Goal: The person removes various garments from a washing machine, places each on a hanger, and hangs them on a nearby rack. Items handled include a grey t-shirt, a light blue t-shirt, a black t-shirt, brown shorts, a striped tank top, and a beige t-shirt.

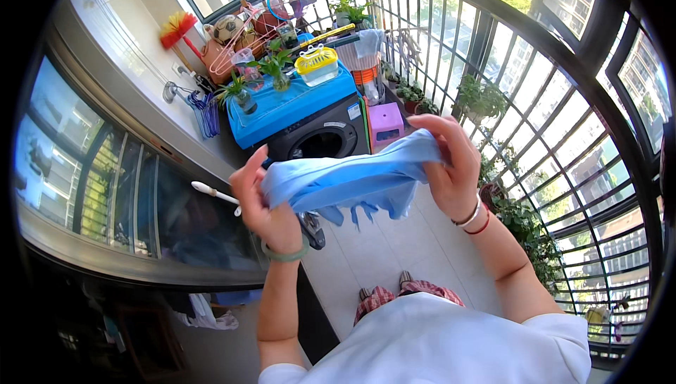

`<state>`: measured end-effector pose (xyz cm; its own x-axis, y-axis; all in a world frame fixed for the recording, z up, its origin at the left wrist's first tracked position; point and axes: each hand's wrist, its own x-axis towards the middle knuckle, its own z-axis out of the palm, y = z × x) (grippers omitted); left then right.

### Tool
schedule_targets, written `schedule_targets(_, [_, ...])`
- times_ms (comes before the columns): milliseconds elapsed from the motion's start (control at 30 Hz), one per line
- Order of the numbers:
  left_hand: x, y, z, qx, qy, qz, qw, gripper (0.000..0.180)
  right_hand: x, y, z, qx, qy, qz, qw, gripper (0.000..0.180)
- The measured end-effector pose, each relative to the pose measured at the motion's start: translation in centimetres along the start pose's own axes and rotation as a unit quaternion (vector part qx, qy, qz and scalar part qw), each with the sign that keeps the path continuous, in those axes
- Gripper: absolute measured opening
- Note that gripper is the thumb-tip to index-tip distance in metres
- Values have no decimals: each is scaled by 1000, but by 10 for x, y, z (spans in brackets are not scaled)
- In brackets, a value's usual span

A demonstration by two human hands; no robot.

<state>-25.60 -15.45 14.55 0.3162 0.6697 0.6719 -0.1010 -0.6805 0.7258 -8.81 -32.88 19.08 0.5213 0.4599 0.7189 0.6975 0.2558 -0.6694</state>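
A light blue cloth (345,181) is stretched between both my hands at chest height. My left hand (264,204) grips its left end, with a green bangle on that wrist. My right hand (451,162) pinches its upper right edge, with red and white bracelets on the wrist. Loose folds and frayed ends of the cloth hang below the middle. A dark object (311,229) shows just under the cloth by my left hand; what it is cannot be made out.
A dark washing machine (320,137) under a blue cover stands ahead, topped with potted plants (271,67) and a yellow basket (317,63). A purple stool (386,122) sits beside it. Hangers (204,109) hang on the left wall. Window bars and plants line the right side.
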Motion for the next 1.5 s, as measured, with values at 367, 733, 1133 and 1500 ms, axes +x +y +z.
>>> schedule_targets(367, [-106,-116,21,96,-242,-296,919,25,-98,179,20,-140,-324,232,906,16])
schedule_targets(733, [-154,-114,58,224,-552,-72,800,36,-133,182,-3,-108,-417,183,884,28])
schedule_targets(1133, [-15,-140,122,-127,-250,-398,874,45,-8,232,32,-37,-205,263,942,20])
schedule_targets(1500, [40,-203,216,-179,-338,-388,839,36,56,266,70,-76,-223,216,947,21])
